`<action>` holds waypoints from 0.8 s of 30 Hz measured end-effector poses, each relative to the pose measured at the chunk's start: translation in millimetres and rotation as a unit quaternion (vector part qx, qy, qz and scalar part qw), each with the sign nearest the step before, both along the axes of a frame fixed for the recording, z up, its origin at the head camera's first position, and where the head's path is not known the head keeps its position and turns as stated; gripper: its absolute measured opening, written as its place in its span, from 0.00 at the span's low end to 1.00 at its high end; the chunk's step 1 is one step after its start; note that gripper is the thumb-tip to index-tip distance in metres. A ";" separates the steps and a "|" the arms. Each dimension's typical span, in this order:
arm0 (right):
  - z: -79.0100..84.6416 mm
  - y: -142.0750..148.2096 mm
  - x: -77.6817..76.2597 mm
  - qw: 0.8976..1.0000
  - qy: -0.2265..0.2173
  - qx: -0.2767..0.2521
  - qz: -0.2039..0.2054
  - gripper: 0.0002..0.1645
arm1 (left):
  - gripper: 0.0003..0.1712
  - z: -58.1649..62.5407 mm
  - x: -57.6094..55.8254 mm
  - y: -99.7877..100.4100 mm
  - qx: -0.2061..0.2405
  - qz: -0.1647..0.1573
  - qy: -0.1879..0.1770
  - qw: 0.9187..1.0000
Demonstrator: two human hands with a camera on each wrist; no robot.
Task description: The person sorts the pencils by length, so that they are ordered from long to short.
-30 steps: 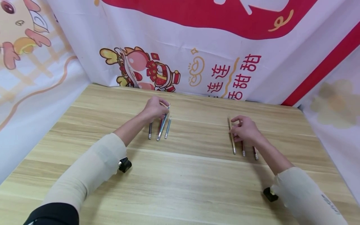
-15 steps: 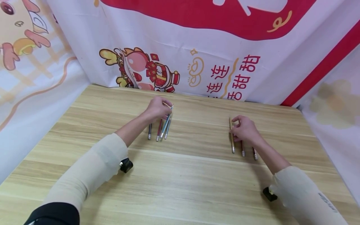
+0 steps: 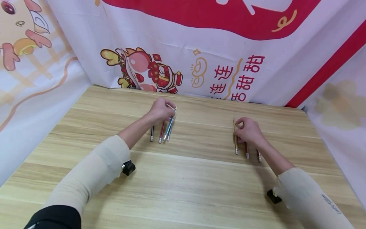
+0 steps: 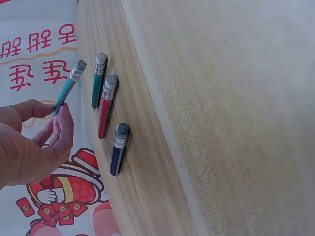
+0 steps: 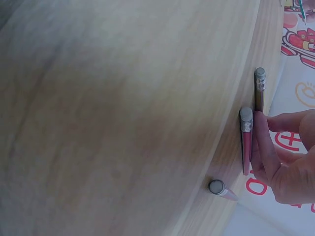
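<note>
The left hand [image 3: 159, 111] pinches a blue pencil [image 4: 66, 91] above the table [image 3: 183, 190]. Another blue pencil [image 4: 97, 89], a red pencil [image 4: 105, 117] and a dark pencil [image 4: 117, 155] lie close by. The right hand [image 3: 249, 131] pinches a yellow pencil [image 3: 236, 145] near two red pencils [image 5: 246, 142].
</note>
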State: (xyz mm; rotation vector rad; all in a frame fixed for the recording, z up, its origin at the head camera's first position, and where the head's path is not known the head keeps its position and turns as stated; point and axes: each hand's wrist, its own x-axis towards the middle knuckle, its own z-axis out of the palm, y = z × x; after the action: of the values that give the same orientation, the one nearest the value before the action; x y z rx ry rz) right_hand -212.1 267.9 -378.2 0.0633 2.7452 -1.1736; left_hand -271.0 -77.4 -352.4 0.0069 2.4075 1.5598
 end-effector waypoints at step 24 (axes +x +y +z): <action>0.0 -0.2 -0.7 1.000 -0.006 -0.023 0.005 0.26 | 0.20 -4.8 1.7 15.5 0.026 -0.005 -0.010 1.000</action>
State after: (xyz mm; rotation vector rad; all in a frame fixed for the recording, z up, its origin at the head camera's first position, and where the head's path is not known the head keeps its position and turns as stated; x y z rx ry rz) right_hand -212.8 267.8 -378.3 0.0506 2.7048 -1.2287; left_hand -269.4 -61.9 -357.2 0.0126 2.3474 1.6101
